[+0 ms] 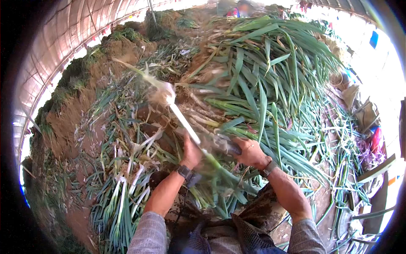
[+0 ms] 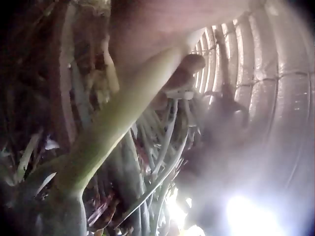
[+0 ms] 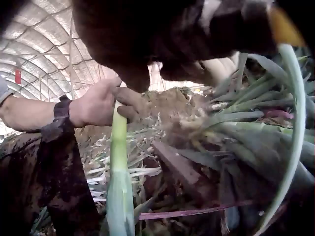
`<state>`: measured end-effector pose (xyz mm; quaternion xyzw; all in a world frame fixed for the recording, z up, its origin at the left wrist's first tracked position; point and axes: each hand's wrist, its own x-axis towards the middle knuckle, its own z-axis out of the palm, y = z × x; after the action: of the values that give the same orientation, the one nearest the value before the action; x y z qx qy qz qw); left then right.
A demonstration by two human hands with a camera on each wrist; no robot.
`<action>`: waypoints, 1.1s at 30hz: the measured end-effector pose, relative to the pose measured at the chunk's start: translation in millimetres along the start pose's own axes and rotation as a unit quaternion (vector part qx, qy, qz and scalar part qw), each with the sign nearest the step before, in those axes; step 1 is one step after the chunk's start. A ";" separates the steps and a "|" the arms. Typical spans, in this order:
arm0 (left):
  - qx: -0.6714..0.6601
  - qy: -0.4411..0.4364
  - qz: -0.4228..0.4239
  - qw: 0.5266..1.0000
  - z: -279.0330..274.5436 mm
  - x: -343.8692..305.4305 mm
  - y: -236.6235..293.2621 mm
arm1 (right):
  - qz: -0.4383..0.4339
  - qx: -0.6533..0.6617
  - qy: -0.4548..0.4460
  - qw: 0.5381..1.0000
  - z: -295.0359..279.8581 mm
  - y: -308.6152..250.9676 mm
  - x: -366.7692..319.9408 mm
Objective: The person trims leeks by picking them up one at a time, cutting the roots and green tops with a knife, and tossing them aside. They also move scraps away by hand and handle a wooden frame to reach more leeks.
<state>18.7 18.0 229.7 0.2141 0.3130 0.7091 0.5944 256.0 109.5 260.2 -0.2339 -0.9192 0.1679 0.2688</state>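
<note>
My left hand (image 1: 192, 152) grips a long green onion (image 1: 184, 120) partway along its stalk. Its white shaft slants up and left to a root end with loose pale skin, blurred, while the green leaves trail down toward my lap. In the right wrist view, fingers of the left hand (image 3: 101, 103) wrap round the pale stalk (image 3: 118, 140). Just right of the stalk, my right hand (image 1: 251, 152) holds a dark tube-shaped tool (image 1: 228, 146), its front end blurred and pointing at the onion. The tool's exact kind I cannot tell.
A big heap of untrimmed green onions (image 1: 287, 72) lies ahead and right, roots toward the middle. Several onions with bared white stalks (image 1: 122, 194) lie at the left. Leaf scraps and soil (image 1: 89, 144) cover the ground. A curved shed wall (image 1: 55, 46) rises at the left.
</note>
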 end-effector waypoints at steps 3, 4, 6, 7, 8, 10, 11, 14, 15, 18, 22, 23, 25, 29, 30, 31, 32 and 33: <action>-0.001 0.003 0.027 1.000 -3.7 -2.2 5.8 | 0.053 -0.051 -0.175 0.982 -15.6 -2.6 -7.0; -0.003 0.078 0.033 0.996 -3.9 -2.4 5.9 | 0.055 -0.036 -0.215 0.974 -26.2 -5.8 -9.3; 0.037 0.153 0.104 0.982 -6.7 -1.0 22.6 | 0.057 -0.044 -0.191 0.979 -27.7 -2.2 -19.5; 0.055 0.192 0.143 0.969 -9.1 0.9 35.5 | 0.057 -0.053 -0.170 0.982 -28.4 0.9 -26.0; 0.069 0.242 0.197 0.948 -2.3 0.9 55.2 | 0.075 -0.081 -0.184 0.977 -21.6 15.1 -28.7; 0.114 0.294 0.289 0.904 -2.5 0.7 115.3 | 0.106 -0.092 -0.160 0.977 -24.3 25.9 -38.7; 0.143 0.296 0.327 0.886 -7.3 -0.1 147.3 | 0.138 -0.106 -0.130 0.976 -27.0 30.9 -40.6; 0.264 0.301 0.434 0.807 37.3 -44.6 246.8 | 0.183 -0.087 -0.124 0.971 -39.1 41.6 -45.5; 0.290 0.288 0.460 0.788 51.1 -61.6 277.7 | 0.186 -0.093 -0.127 0.970 -39.1 47.5 -47.7; 0.475 0.307 0.453 0.689 67.0 -112.7 340.6 | 0.166 -0.095 -0.190 0.963 -37.2 59.5 -55.9; 0.602 0.364 0.369 0.608 16.8 -154.1 390.4 | 0.135 -0.094 -0.259 0.952 -36.2 55.1 -65.4; 0.657 0.422 0.305 0.545 -7.0 -153.3 384.3 | 0.135 -0.093 -0.261 0.951 -41.3 50.6 -60.2; 0.792 0.418 0.285 0.341 -117.0 -143.9 385.7 | 0.237 -0.005 -0.146 0.961 -49.9 45.7 -51.8; 0.595 0.293 0.081 0.744 -111.2 -103.8 285.0 | 0.239 -0.084 -0.173 0.952 -43.5 56.3 -51.5; 0.502 0.258 0.071 0.822 -87.2 -90.5 249.4 | 0.221 -0.057 -0.164 0.960 -46.5 53.2 -50.9; 0.496 0.232 0.049 0.836 -76.0 -68.1 225.0 | 0.220 -0.062 -0.165 0.960 -50.5 49.8 -47.7; 0.475 0.193 0.028 0.858 -51.2 -51.0 198.1 | 0.207 -0.039 -0.172 0.962 -54.5 46.4 -46.0; 0.430 0.151 0.000 0.890 -41.5 -30.8 174.7 | 0.197 -0.017 -0.180 0.964 -56.8 44.8 -47.6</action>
<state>-127.0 -37.0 324.2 0.3394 0.6733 0.5287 0.3898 339.3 132.4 266.3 -0.3805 -0.8909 0.2416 0.0563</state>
